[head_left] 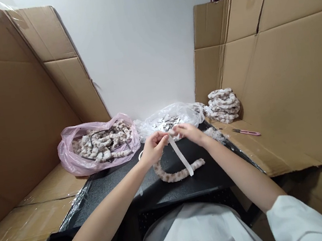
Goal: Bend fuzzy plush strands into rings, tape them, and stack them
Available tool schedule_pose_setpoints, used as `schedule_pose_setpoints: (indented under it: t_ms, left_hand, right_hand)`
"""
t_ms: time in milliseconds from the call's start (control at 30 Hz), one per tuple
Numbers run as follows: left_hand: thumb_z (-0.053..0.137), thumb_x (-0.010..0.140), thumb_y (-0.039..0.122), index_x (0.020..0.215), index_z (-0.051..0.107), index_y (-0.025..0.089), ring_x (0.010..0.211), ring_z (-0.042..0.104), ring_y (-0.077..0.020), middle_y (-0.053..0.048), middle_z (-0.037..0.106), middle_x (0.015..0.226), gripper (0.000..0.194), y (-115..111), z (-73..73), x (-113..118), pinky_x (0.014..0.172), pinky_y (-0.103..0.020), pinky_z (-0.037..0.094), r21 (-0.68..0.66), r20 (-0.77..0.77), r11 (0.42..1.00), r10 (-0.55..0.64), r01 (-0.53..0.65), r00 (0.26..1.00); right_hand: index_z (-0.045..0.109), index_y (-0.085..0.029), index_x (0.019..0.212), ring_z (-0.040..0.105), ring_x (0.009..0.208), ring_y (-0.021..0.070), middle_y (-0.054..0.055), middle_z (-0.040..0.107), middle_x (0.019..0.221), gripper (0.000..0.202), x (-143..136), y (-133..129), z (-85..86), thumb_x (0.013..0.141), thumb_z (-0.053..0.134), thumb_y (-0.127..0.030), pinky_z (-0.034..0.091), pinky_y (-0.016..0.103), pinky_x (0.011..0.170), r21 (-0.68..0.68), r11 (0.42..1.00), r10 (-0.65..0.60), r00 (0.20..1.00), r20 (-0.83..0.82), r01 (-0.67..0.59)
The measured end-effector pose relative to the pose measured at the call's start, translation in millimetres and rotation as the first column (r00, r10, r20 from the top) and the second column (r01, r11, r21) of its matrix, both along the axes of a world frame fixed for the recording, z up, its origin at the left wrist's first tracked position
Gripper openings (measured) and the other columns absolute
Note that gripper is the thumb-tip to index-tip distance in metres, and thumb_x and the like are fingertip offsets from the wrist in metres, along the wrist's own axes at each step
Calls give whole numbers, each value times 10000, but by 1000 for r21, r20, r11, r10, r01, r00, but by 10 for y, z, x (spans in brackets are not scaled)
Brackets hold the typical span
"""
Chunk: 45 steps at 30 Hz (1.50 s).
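Observation:
My left hand is closed in a pinch on the upper end of a white strip, which looks like ribbon or tape. From there the strip hangs down across a spotted, fluffy fabric tube curving over the black tabletop. The tube's upper end passes behind my left hand, so I cannot tell whether I hold it too. My right hand is close by on the right, thumb and fingers pinched together near the strip's top. Whatever lies between those fingertips is too small to make out.
At the left sits a pink plastic bag of fluffy pieces. A clear bag with small metallic and white pieces lies behind my hands. Stacked fluffy rings and pink thread snips rest at right. Cardboard walls flank the black table.

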<state>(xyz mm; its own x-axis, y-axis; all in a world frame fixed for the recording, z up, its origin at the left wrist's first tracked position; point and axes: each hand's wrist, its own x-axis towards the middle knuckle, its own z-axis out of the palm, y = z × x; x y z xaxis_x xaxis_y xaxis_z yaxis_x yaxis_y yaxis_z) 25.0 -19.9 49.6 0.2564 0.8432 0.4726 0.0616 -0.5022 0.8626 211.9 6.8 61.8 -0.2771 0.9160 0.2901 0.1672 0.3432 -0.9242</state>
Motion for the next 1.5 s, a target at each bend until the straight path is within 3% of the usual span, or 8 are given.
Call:
schedule_pose_setpoints:
  t_ms: [100,233,400,633,1100,1233,1367,1500]
  left_hand:
    - [657,792,433,859,675,141,517,448,-99,-8,564,594,300,-11,213,54,497,-206,353,92,-152,995,-17,31,988]
    - [607,827,367,824,693,158,467,369,-87,14,516,532,226,-58,406,127,474,-206,288,228,-339,971,7,75,941]
    - [605,822,351,819,704,190,522,486,-125,-25,644,642,189,-146,489,175,535,-228,361,264,-424,957,2,121,906]
    - [544,875,294,829,715,209,790,600,-188,-97,655,900,196,-192,419,177,711,-281,448,424,-438,887,23,183,899]
    - [571,873,263,816,684,188,697,588,-160,-62,683,793,147,-110,28,141,634,-252,430,393,-366,918,103,54,925]
    - [589,866,312,819,671,163,567,522,-121,-36,663,697,177,-59,-59,114,533,-223,383,316,-339,948,69,45,938]
    - [581,867,297,803,667,154,611,570,-127,-43,691,736,179,-78,-106,112,580,-226,425,319,-368,940,6,120,930]
    - [573,861,242,799,675,166,650,601,-137,-42,702,760,141,-98,-160,98,627,-237,449,351,-405,927,25,130,914]
  right_hand:
    - [631,-186,848,594,833,145,12,649,844,301,114,43,266,780,637,-479,460,245,768,198,963,-149,974,-170,182]
    - [636,-171,775,632,723,159,15,654,690,260,74,39,389,833,588,-420,493,260,699,-101,986,120,988,-97,-130]
    - [578,-167,672,580,463,156,10,597,486,266,91,-12,262,851,544,-361,523,293,562,-548,761,358,929,-91,-347]
    - [588,-148,774,624,506,133,49,690,669,164,182,-95,133,844,487,-256,574,369,669,-728,528,362,891,-274,-438]
    - [506,-195,848,502,461,83,-63,604,553,366,-16,-71,-57,560,699,-78,382,184,458,-340,940,-115,952,-283,12]
    - [521,-183,849,525,467,89,-55,620,555,357,-45,-44,-112,557,699,-79,394,188,471,-312,949,-48,963,-265,-39]
    - [549,-171,812,386,344,51,-94,489,416,273,-78,-13,-113,592,652,-47,286,168,396,-528,845,56,995,-76,-88]
    - [520,-180,796,413,362,55,-89,505,425,297,-132,-31,-142,574,623,-12,296,163,405,-538,842,-21,994,-107,-40]
